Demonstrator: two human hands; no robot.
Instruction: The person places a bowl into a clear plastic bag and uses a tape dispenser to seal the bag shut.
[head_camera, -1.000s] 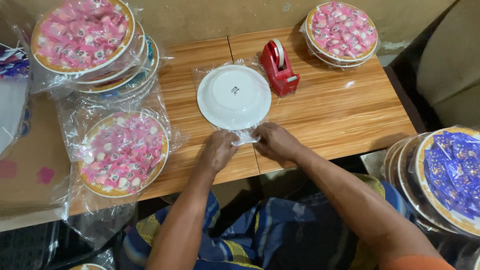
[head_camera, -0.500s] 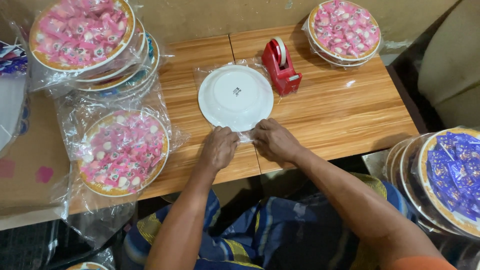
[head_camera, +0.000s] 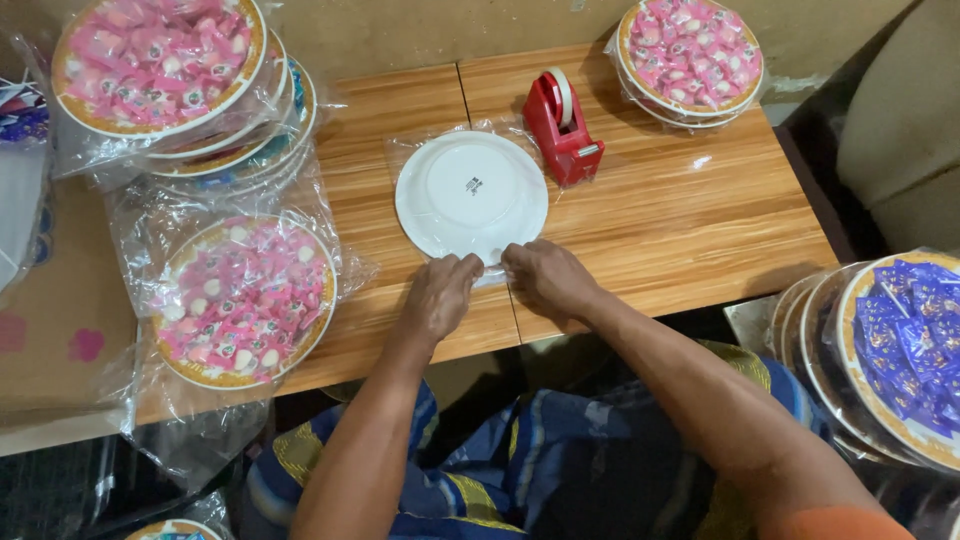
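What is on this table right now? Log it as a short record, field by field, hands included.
surface: wooden table
centre item: white plate, upside down, inside clear plastic wrap
left hand: fingertips on the wrap at the plate's near edge
right hand: fingertips on the wrap at the plate's near edge, beside the left hand
behind plate: red tape dispenser
left side: wrapped plates of pink sweets, more stacked behind
far right corner: another stack of pink sweets
right edge: plates of blue sweets
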